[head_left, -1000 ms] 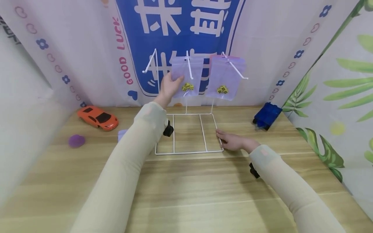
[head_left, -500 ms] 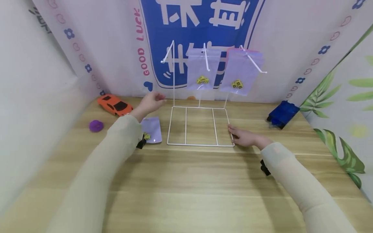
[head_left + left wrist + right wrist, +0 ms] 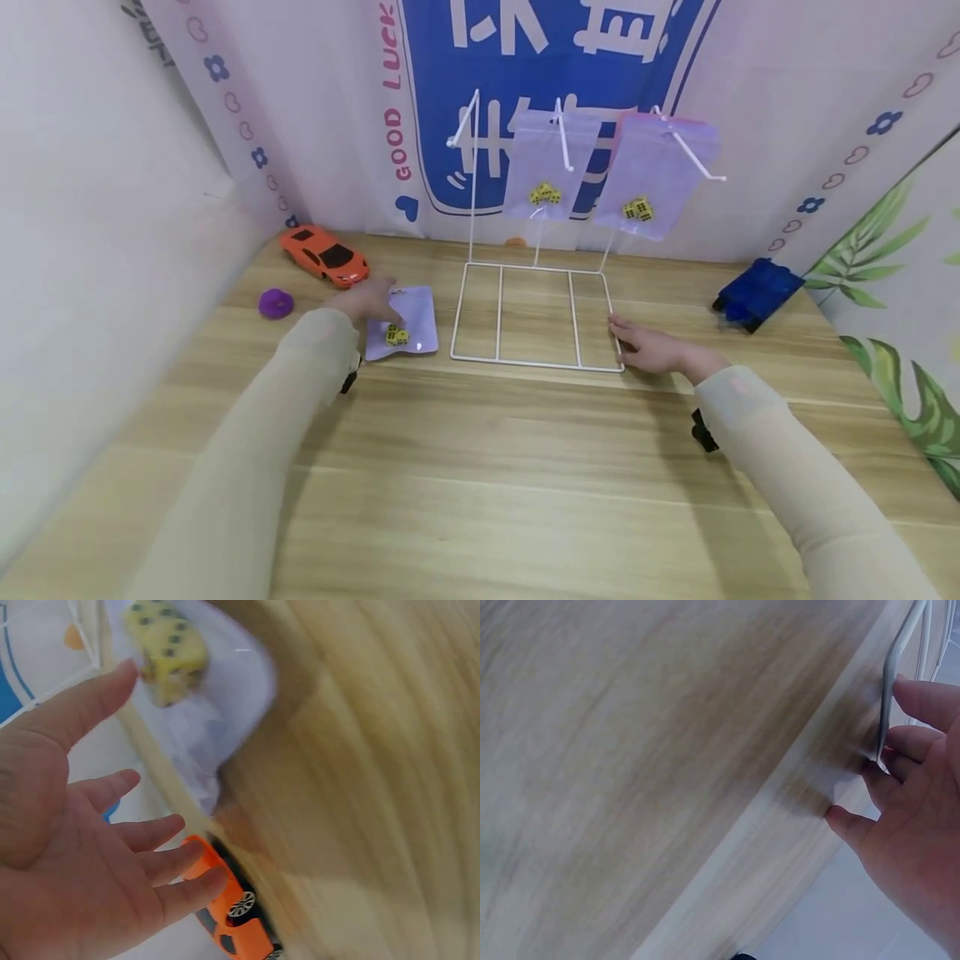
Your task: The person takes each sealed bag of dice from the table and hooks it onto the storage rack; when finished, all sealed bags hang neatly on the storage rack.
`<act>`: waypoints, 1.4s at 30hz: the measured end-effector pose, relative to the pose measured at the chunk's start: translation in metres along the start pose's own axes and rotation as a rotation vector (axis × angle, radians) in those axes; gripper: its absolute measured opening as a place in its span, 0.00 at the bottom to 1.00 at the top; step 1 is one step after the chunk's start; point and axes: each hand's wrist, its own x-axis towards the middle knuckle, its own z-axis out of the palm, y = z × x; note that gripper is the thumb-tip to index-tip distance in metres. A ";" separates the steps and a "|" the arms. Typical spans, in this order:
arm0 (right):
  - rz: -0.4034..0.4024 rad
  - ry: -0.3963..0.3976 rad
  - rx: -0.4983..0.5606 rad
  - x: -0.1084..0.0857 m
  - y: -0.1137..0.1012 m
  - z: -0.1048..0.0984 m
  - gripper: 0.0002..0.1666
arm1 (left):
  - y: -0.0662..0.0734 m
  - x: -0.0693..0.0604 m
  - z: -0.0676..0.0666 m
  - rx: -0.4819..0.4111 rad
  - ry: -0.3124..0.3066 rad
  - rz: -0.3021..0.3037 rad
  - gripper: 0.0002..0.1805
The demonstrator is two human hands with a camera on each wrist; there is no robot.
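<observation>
In the head view, my left hand [image 3: 366,301] hovers with spread fingers at the left side of a small purple zip bag [image 3: 422,321] lying on the table. Yellow dice [image 3: 397,336] show through that bag. The left wrist view has the palm bare, the thumb near the dice [image 3: 169,652]; contact with the bag cannot be told. My right hand [image 3: 652,348] holds the right side of a white wire rack's base [image 3: 536,363], thumb and fingers about the wire [image 3: 889,682]. Two more dice bags, a middle one [image 3: 551,150] and a right one [image 3: 656,167], hang from rack hooks.
The rack's left hook [image 3: 463,121] carries no bag. An orange toy car [image 3: 324,255] and a purple round piece [image 3: 276,303] lie left of my left hand. At the back right is a dark blue toy vehicle [image 3: 759,292]. A printed cloth hangs behind the rack.
My left hand has let go of the middle hanging bag and moved left and down to the bag on the table. My right hand stays at the rack's base. The head view has shifted.
</observation>
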 end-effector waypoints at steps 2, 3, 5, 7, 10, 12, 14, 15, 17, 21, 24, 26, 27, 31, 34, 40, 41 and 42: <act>0.000 0.004 0.000 0.000 0.000 0.000 0.35 | -0.001 0.000 0.001 -0.017 -0.020 -0.015 0.50; 0.002 0.006 0.000 -0.001 0.000 -0.001 0.35 | -0.001 0.000 0.001 -0.022 -0.026 -0.020 0.50; 0.007 0.007 0.006 -0.001 0.000 -0.001 0.35 | -0.002 0.000 0.002 -0.030 -0.036 -0.031 0.51; 0.010 0.007 0.005 -0.001 0.000 -0.001 0.35 | -0.002 -0.001 0.002 -0.023 -0.041 -0.037 0.51; 0.010 0.007 0.002 -0.001 0.000 -0.001 0.36 | -0.002 -0.002 0.002 -0.011 -0.050 -0.033 0.53; 0.009 0.006 -0.003 -0.001 0.000 -0.001 0.36 | -0.003 -0.002 0.002 -0.001 -0.056 -0.032 0.54; 0.009 0.004 -0.002 0.000 0.000 0.000 0.35 | -0.004 -0.001 0.002 0.000 -0.068 -0.041 0.56; 0.011 0.003 0.000 0.000 -0.001 0.000 0.35 | -0.004 -0.002 0.002 0.006 -0.070 -0.041 0.56; 0.013 0.002 0.001 0.001 0.000 0.001 0.35 | -0.004 -0.002 0.001 0.023 -0.062 -0.042 0.55; 0.013 0.008 0.001 0.001 0.000 0.001 0.35 | -0.003 -0.002 0.000 0.066 -0.018 -0.045 0.52; 0.012 0.012 -0.006 0.001 0.000 0.001 0.35 | -0.002 -0.001 0.001 0.102 0.008 -0.055 0.48; 0.012 0.015 -0.011 0.000 0.000 0.000 0.35 | -0.001 0.000 0.001 0.094 0.023 -0.059 0.45; 0.010 0.018 -0.013 0.000 -0.001 0.000 0.35 | -0.001 0.000 0.002 0.095 0.032 -0.051 0.43; 0.001 0.019 -0.008 0.000 -0.002 -0.001 0.35 | -0.002 -0.002 0.001 0.065 0.076 -0.011 0.36; 0.004 0.012 -0.006 0.000 -0.002 -0.001 0.35 | 0.002 -0.003 -0.001 0.108 0.125 0.097 0.28; 0.017 0.013 -0.006 0.000 0.000 -0.001 0.35 | 0.025 -0.018 -0.007 0.153 0.209 0.373 0.20; 0.013 0.013 -0.003 -0.001 0.000 0.000 0.36 | 0.030 -0.022 -0.008 0.149 0.220 0.408 0.19; 0.010 0.013 -0.003 -0.001 -0.001 0.000 0.36 | 0.035 -0.027 -0.008 0.145 0.238 0.452 0.17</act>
